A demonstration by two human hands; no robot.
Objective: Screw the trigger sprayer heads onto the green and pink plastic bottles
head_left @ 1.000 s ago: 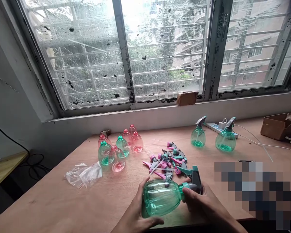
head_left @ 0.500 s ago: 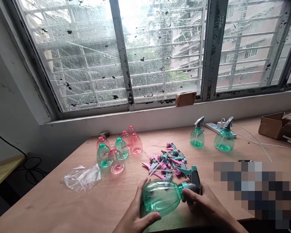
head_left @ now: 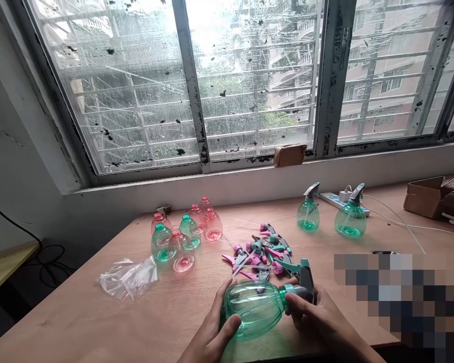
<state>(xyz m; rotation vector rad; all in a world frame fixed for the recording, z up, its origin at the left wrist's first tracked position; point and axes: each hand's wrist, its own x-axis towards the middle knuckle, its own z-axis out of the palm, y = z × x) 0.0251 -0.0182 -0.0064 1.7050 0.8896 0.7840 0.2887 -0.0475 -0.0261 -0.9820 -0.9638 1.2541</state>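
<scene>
A clear green spray bottle point(head_left: 255, 307) lies on its side near the table's front edge. My left hand point(head_left: 212, 333) is wrapped round its round body, thumb across the bottom. My right hand point(head_left: 318, 317) is closed on the grey and teal trigger head point(head_left: 300, 282) at the bottle's neck. Just beyond lies a pile of loose pink and teal trigger heads point(head_left: 263, 249) with thin tubes.
Several capless pink and green bottles point(head_left: 181, 234) stand at the left, beside a crumpled clear plastic bag point(head_left: 126, 277). Two finished green spray bottles point(head_left: 331, 214) stand near the window, by a power strip point(head_left: 342, 199). A cardboard box point(head_left: 426, 194) sits far right.
My left thumb has slid up over the bottle's base and the bottle has turned slightly. My right hand stays on the trigger head.
</scene>
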